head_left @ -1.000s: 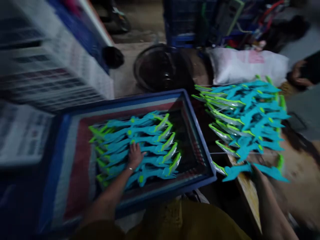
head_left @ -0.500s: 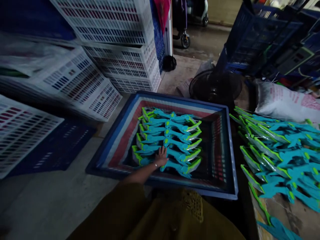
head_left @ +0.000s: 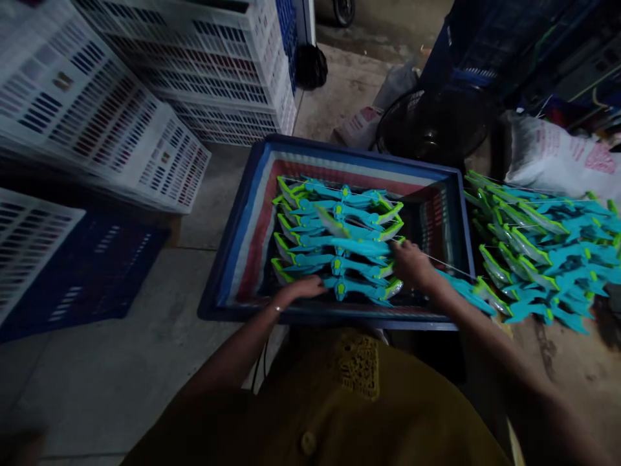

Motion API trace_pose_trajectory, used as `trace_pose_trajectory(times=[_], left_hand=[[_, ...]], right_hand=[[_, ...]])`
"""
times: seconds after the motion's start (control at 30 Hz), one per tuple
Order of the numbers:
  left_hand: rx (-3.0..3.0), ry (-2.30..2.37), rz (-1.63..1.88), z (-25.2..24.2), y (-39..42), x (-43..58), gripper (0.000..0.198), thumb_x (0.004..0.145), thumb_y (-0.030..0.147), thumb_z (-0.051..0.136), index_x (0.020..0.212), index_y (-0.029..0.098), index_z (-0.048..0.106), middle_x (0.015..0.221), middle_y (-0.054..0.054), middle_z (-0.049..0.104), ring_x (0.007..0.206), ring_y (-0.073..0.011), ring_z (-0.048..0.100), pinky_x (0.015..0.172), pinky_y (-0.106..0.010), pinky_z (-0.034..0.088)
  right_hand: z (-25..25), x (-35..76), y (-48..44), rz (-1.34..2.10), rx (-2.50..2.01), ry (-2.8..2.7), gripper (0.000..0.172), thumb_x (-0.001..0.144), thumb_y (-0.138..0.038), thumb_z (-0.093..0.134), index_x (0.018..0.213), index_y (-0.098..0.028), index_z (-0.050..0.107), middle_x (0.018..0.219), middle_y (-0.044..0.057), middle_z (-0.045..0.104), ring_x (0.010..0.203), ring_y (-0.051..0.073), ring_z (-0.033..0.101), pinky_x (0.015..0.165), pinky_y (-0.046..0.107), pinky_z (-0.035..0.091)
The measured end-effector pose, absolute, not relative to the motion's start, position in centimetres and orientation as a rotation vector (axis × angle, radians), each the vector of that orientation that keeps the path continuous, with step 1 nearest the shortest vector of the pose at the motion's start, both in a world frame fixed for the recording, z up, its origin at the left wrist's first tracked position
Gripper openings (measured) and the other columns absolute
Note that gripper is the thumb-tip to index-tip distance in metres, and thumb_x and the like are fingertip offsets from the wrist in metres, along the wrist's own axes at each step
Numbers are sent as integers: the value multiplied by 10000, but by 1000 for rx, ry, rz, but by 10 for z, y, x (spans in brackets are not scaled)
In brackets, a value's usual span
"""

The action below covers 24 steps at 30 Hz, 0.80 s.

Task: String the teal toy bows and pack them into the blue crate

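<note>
Head view: a blue crate (head_left: 334, 318) stands on the floor right in front of the person. Inside it, teal and green plastic pieces (head_left: 339, 194) lie in one neat column. Every piece has its long axis across the crate, from left to right, with the green tips at both ends.

The left hand (head_left: 305, 288) rests palm down on the nearest row, at the near left corner of the column. Its fingers are stretched and point to the right, along the pieces. It presses on them and grips nothing.

The right hand (head_left: 411, 264) is over the right end of the column, a little farther from the body than the left one. Its fingers are curled together on the end of a slanted piece (head_left: 356, 246), which lies on top of the others and crosses them at an angle. This hand is the nearer one to that piece. A thin thread (head_left: 451, 266) runs from the hand to the right, over the crate rim.

The thread leads to a bigger pile of the same pieces (head_left: 548, 246) on the surface (head_left: 572, 362) at the right, just beside the crate. Both forearms reach forward from the body, the right one passing above a few pieces between crate and pile.

White crates (head_left: 121, 116) are stacked at the left, and a white sack (head_left: 557, 162) lies behind the pile.
</note>
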<state>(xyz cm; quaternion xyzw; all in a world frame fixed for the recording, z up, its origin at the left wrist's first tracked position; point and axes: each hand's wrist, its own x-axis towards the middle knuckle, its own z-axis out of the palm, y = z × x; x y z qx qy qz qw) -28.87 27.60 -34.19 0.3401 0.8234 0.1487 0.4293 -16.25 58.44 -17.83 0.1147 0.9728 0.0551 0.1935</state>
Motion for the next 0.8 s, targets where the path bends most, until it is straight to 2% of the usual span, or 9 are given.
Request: trace_pose_trajectory(times=[0.07,0.17,0.27,0.4,0.47,0.53,0.6,0.7,0.8], left_hand=[[864,1985,399,-326,244,-277,311,950,424,641,955,161,807,992,-81,823,922,-236,745,879,-288,557],[857,2059,471,-307,215,-264,337,989,375,575,1167,189,792,1185,-82,810,1107,-244,727,994,-308,547],[894,2304,481,-305,220,-261,393,1010,276,557,1362,176,700,1344,-135,745,1267,-267,673,1132,-392,521],[1033,2324,352,-333,266,-262,563,910,121,667,1468,137,594,1583,-191,569,1504,-308,505,1292,-470,401],[1061,2269,286,-353,289,-262,698,857,75,702,1530,121,519,1642,-205,503,1557,-317,449,1313,-460,376],[1056,2223,228,-371,304,-263,752,854,47,676,1571,111,459,1619,-223,522,1530,-309,493,1284,-434,417],[1041,2194,176,-382,310,-265,719,887,24,590,1584,121,442,1557,-225,578,1467,-294,563,1238,-414,467],[1052,2166,107,-384,311,-265,716,909,8,494,1603,177,439,1542,-196,590,1465,-284,558,1227,-413,475],[1092,2132,12,-375,313,-258,817,883,9,486,1667,196,352,1628,-198,506,1525,-311,494,1230,-439,476]], right_hand=[[-208,-200,530,50,262,2706,453,995,-140,530,1441,-75,581,1397,277,560,1318,395,542,1039,504,509],[-267,-227,462,-52,204,2656,448,995,-120,492,1428,-68,594,1405,273,578,1342,388,517,1092,546,466],[-320,-217,428,-152,190,2627,481,1012,-130,464,1476,-45,559,1404,295,582,1337,379,523,1078,531,471],[-360,-200,420,-330,109,2593,459,1007,-179,554,1439,-32,600,1421,304,579,1378,388,494,1120,531,456],[-369,-199,427,-430,64,2585,483,1001,-223,631,1446,-35,603,1445,289,574,1402,382,480,1167,523,436],[-374,-198,440,-533,45,2577,605,966,-289,744,1484,-27,575,1480,280,557,1427,374,471,1208,499,425],[-374,-193,456,-635,69,2570,693,927,-334,818,1490,-18,568,1520,281,529,1462,368,458,1236,470,418],[-366,-171,487,-795,188,2555,582,974,-356,771,1438,-39,621,1500,271,558,1415,357,540,1206,456,460],[-344,-125,526,-950,347,2528,484,1025,-394,708,1404,-95,666,1390,215,665,1251,313,675,1100,419,543]])
